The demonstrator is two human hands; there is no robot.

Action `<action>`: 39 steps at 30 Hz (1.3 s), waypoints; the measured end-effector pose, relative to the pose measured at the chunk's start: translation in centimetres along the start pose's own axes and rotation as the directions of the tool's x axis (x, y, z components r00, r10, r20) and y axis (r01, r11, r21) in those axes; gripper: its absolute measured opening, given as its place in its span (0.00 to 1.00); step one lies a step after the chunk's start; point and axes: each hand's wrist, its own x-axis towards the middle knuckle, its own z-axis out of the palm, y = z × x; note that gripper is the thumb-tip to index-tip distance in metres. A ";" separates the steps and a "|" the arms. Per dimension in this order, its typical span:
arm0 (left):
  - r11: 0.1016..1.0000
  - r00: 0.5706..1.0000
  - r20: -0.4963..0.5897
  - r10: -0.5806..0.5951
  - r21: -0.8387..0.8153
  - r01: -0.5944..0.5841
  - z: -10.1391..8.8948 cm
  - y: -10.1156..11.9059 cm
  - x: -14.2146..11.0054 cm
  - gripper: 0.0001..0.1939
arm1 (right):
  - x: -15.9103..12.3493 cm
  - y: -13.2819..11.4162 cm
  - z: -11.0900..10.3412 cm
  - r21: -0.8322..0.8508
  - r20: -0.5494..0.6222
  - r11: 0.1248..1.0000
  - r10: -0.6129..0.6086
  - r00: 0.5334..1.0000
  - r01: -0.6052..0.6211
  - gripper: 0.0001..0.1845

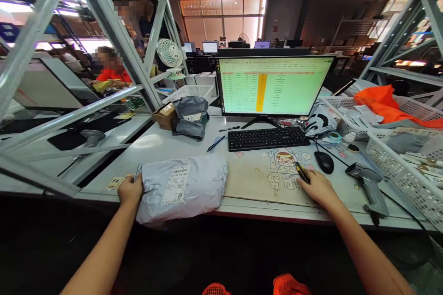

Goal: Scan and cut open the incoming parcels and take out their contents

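Note:
A grey plastic mailer parcel [182, 186] with a white shipping label lies at the table's front edge. My left hand [130, 190] grips its left end, fingers closed on the bag. My right hand [317, 186] rests on the worn desk mat [256, 179] to the right, fingers closed on a black and yellow utility knife [302, 173]. The knife points away from me toward the keyboard [268, 138].
A monitor [273, 85] stands behind the keyboard, with a mouse [324, 162] and a barcode scanner [370, 186] to the right. White baskets [398, 156] line the right side. More grey parcels [189, 117] and a small box sit at back left. Two people are beyond the metal rack at left.

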 end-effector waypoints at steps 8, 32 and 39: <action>0.939 0.945 -0.001 0.326 -0.113 -0.324 -6.0 13.1 -0.9 0.18 | -4.1 2.5 2.7 0.201 -0.224 0.978 0.099 0.970 -0.053 0.34; 0.713 0.699 0.251 0.670 0.043 -0.700 -11.4 27.7 -6.6 0.26 | -6.5 4.6 0.8 0.717 -0.212 0.686 0.383 0.899 -0.123 0.42; 0.592 0.580 0.173 0.796 -0.017 -0.806 -12.4 28.6 -9.7 0.28 | -7.9 -0.6 -6.4 0.595 -0.513 0.711 -0.022 0.858 0.374 0.36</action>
